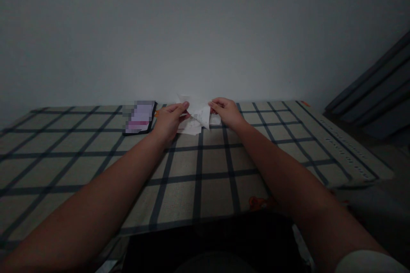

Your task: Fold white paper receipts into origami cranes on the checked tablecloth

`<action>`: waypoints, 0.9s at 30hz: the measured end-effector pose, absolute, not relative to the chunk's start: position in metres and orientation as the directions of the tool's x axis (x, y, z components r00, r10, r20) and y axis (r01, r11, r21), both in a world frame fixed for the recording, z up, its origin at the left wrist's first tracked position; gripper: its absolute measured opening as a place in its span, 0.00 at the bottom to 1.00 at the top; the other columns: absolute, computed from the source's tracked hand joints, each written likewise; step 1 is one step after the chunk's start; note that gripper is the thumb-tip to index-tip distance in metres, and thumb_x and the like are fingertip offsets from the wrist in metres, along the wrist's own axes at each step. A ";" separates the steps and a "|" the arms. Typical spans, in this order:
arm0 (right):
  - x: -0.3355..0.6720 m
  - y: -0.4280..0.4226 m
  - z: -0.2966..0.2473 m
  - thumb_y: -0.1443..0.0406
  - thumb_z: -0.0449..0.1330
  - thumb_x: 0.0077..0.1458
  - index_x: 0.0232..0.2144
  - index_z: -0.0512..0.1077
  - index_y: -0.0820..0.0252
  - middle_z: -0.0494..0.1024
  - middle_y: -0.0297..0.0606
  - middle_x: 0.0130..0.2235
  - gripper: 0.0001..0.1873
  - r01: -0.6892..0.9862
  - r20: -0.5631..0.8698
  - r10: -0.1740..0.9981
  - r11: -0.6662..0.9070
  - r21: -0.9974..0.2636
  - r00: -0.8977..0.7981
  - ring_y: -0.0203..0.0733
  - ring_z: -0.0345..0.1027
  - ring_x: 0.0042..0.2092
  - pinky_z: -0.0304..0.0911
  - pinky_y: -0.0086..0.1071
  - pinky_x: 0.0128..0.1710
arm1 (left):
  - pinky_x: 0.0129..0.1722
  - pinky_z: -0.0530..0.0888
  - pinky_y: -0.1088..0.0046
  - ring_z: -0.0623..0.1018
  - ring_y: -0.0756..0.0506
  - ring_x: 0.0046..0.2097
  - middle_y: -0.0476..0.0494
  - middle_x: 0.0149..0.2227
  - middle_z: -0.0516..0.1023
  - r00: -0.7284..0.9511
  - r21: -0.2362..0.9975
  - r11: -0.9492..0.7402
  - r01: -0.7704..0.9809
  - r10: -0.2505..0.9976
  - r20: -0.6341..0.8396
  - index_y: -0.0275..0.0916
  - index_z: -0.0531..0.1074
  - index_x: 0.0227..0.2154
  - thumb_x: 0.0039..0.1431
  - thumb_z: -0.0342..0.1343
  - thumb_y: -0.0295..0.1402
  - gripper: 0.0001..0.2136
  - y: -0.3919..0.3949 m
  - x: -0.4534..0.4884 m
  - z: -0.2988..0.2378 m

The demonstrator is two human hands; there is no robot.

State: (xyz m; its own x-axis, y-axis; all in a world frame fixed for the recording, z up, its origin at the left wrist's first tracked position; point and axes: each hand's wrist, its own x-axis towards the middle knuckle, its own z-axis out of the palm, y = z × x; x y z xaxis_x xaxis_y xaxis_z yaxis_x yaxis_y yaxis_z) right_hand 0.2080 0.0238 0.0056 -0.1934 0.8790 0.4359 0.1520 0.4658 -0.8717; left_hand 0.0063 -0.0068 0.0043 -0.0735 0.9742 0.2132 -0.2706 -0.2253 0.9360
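Between my two hands is a white slip of paper [201, 113] with faint print, curled and held a little above the table. My left hand [171, 119] pinches its left edge between thumb and fingers. Closed on its right edge is my right hand [226, 111], thumb against the fingertips. More white paper slips [189, 129] lie beneath it on the cloth, partly covered by the held slip and by my left hand. The print is too small to read.
A checked cloth [211, 187] covers the table, which meets a plain wall [205, 30] at the back. Left of my hands lies a phone-like device [140, 118] with a blurred-out screen. An orange item [258, 202] sits at the front edge. Grey folded fabric [378, 89] stands at right.
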 end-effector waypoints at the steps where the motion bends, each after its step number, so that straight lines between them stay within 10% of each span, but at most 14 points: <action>1: 0.208 0.024 0.006 0.56 0.61 0.55 0.29 0.72 0.60 0.73 0.34 0.28 0.13 0.144 0.438 0.878 0.467 -0.872 -0.195 0.35 0.66 0.31 0.62 0.31 0.35 | 0.38 0.74 0.72 0.73 0.49 0.35 0.47 0.29 0.74 -0.089 0.935 -0.234 -0.266 0.972 0.218 0.37 0.78 0.25 0.42 0.71 0.43 0.15 -0.007 0.006 0.005; 27: 0.208 0.020 0.008 0.56 0.59 0.56 0.29 0.73 0.60 0.76 0.36 0.29 0.13 0.207 0.443 0.854 0.502 -0.840 -0.273 0.37 0.68 0.33 0.62 0.33 0.37 | 0.36 0.71 0.77 0.71 0.53 0.31 0.50 0.32 0.76 -0.216 0.855 -0.306 -0.418 0.948 0.233 0.39 0.78 0.29 0.40 0.72 0.35 0.12 -0.002 0.004 0.008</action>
State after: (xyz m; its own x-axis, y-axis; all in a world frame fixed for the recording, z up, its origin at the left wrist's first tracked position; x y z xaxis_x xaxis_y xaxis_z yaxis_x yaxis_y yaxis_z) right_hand 0.2081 0.0204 0.0078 -0.2732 0.8537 0.4433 0.2071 0.5022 -0.8396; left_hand 0.0039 -0.0018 0.0078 -0.2164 0.9480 0.2335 -0.4182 -0.3061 0.8552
